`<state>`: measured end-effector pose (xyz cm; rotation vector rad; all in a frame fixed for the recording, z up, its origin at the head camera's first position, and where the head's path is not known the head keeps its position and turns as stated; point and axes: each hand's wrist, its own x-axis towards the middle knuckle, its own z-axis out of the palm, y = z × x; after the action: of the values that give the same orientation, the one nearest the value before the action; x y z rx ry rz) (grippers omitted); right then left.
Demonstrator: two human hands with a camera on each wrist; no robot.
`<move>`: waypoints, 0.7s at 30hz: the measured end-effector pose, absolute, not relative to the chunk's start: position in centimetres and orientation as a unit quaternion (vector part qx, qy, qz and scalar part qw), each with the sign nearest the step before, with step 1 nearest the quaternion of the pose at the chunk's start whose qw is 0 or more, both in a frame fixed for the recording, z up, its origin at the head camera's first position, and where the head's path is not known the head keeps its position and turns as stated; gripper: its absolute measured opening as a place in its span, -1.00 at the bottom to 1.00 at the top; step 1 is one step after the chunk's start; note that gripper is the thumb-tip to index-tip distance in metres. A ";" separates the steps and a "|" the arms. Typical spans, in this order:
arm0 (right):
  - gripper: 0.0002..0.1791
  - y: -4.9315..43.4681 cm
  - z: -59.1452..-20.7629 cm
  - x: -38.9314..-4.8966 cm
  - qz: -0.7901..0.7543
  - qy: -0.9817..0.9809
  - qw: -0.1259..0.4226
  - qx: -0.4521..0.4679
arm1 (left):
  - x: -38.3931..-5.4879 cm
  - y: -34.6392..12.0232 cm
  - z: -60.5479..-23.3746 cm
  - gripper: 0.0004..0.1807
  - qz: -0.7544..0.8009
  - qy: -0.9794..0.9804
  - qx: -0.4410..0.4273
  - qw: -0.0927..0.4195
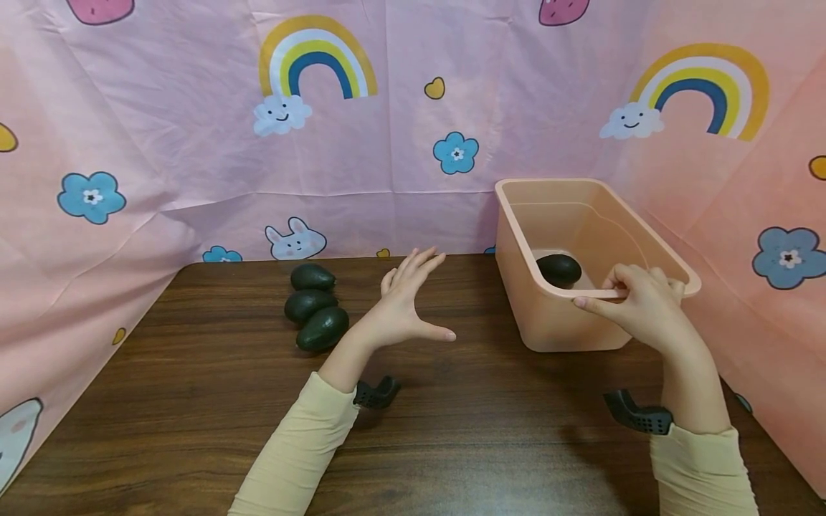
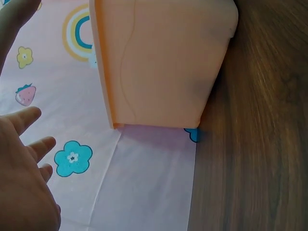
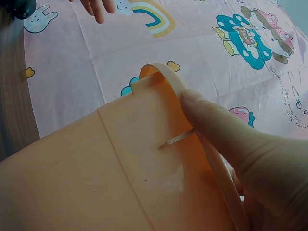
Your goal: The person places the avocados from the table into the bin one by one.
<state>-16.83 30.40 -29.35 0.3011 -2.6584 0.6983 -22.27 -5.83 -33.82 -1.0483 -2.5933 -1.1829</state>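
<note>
My right hand [image 1: 648, 304] grips the near rim of a peach plastic bin [image 1: 574, 322], thumb outside and fingers curled over the edge. Inside the bin lies one dark green avocado [image 1: 560, 270]. Between the bin and a cluster of avocados, my left hand [image 1: 403, 304] hovers over the table with fingers spread and nothing in it. That cluster has a far avocado [image 1: 312, 276], a middle avocado [image 1: 310, 306] and a near avocado [image 1: 323, 329], lying close together left of my left hand. In the right wrist view, my thumb [image 3: 216, 125] presses along the bin's rim.
The dark wooden table [image 1: 452, 430] carries the bin at its back right. Behind it and along both sides hangs a pink cloth [image 1: 400, 143] printed with rainbows and flowers. Black wrist mounts, one on the left wrist [image 1: 377, 393] and one on the right wrist [image 1: 637, 413], stick out over the table.
</note>
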 end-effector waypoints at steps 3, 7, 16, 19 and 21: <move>-0.56 30.4 -29.3 -16.8 0.246 -0.945 0.188 0.107 | -22.2 -6.3 -33.9 0.25 -0.388 -0.853 -0.345 0.058; -0.56 30.4 -29.3 -16.8 0.245 -0.945 0.189 0.106 | -22.1 -6.9 -34.1 0.25 -0.387 -0.852 -0.347 0.064; -0.55 30.3 -29.2 -16.8 0.244 -0.945 0.188 0.107 | -21.5 -9.1 -34.5 0.25 -0.378 -0.857 -0.341 0.070; -0.55 30.4 -29.3 -16.9 0.243 -0.945 0.189 0.107 | -21.3 -9.7 -34.6 0.24 -0.376 -0.858 -0.342 0.075; -0.55 30.4 -29.4 -16.9 0.243 -0.945 0.189 0.108 | -21.3 -10.0 -34.6 0.23 -0.374 -0.858 -0.343 0.078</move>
<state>-16.92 30.39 -29.37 0.3023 -2.6575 0.6832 -21.27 -9.96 -34.57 -1.0283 -2.5693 -1.1211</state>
